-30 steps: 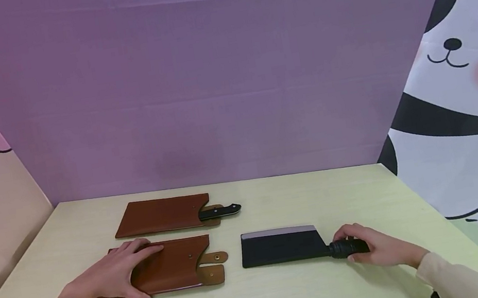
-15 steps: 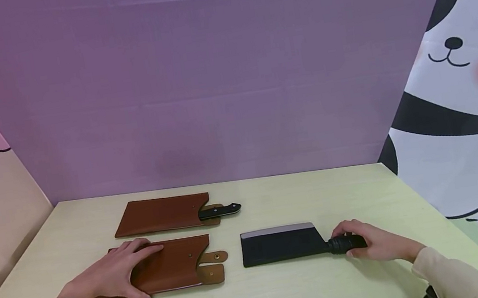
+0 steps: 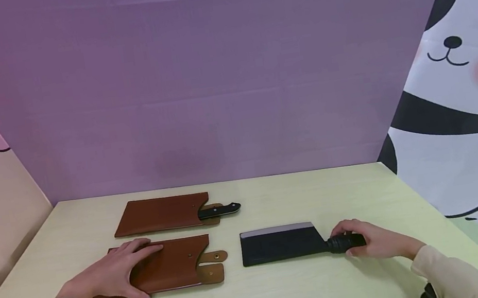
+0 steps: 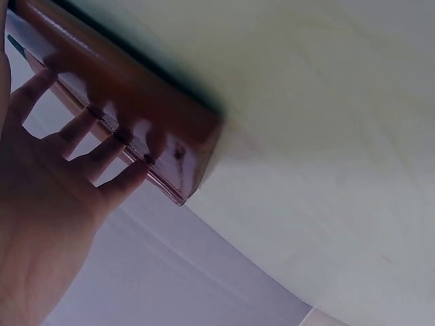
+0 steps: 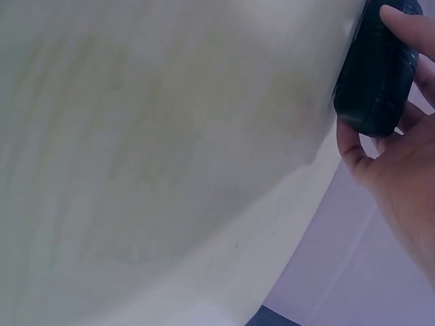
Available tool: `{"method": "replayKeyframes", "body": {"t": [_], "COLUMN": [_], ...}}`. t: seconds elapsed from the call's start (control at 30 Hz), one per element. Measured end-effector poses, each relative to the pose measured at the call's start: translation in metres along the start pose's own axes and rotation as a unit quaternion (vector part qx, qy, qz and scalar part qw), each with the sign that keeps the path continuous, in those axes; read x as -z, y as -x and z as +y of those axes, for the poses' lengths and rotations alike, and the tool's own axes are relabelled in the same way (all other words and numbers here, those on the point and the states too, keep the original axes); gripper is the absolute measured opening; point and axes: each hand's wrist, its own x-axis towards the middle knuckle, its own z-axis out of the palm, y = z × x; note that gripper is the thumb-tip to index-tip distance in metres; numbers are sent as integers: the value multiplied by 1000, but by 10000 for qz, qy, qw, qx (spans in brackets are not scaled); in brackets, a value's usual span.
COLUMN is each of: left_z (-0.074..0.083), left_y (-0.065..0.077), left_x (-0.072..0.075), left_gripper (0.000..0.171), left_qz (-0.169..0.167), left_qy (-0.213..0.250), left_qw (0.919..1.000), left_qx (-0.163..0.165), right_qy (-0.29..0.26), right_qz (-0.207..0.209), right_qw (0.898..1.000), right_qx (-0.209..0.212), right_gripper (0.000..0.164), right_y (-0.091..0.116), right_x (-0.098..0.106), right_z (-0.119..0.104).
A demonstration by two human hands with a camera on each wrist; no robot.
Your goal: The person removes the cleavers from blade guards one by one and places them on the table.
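Note:
My left hand [image 3: 111,274] spans a brown leather knife sheath [image 3: 170,264], holding it by its long edges. The thumb lies along the near edge and the fingers reach over the far one. In the left wrist view, the fingertips [image 4: 139,168] meet the edge of the glossy leather. Two tan flaps, one with a snap, stick out at the sheath's right end. Right of it is a cleaver [image 3: 280,245] with a dark blade pointing left and a pale strip along its far edge. My right hand [image 3: 377,240] grips the cleaver's black handle [image 5: 374,81] between thumb and fingers.
Behind the held sheath, a second brown sheath [image 3: 162,214] lies on the pale wooden table [image 3: 290,297]. The black riveted handle of a knife [image 3: 225,210] juts from its right end. A purple backdrop [image 3: 209,80] stands along the table's far edge.
My right hand and the cleaver's handle have shifted slightly left. The left hand and both sheaths stay where they were.

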Motion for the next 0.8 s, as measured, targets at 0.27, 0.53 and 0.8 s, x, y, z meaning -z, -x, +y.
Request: {"method": "replayKeyframes", "body": {"t": [0.27,0.53,0.8], "left_z": [-2,0,0], "left_y": [1,0,-3], "left_x": [-1,7,15], "left_gripper": [101,97,96], "left_qz": [-98,-83,130], "left_qy": [108,233,73], "left_qw": [9998,9997,9998], "left_qx": [142,37,-153], "right_qy": [-300,-437,-346], "right_qz": [-156,-139,-85], "right_qw": [9994,9989,9990], "right_qx": [106,41,-274], "right_gripper": [38,38,38], "right_y": [-4,-11,-24], "right_x": [4,10,12], "right_z": [0,-7,-16]}}
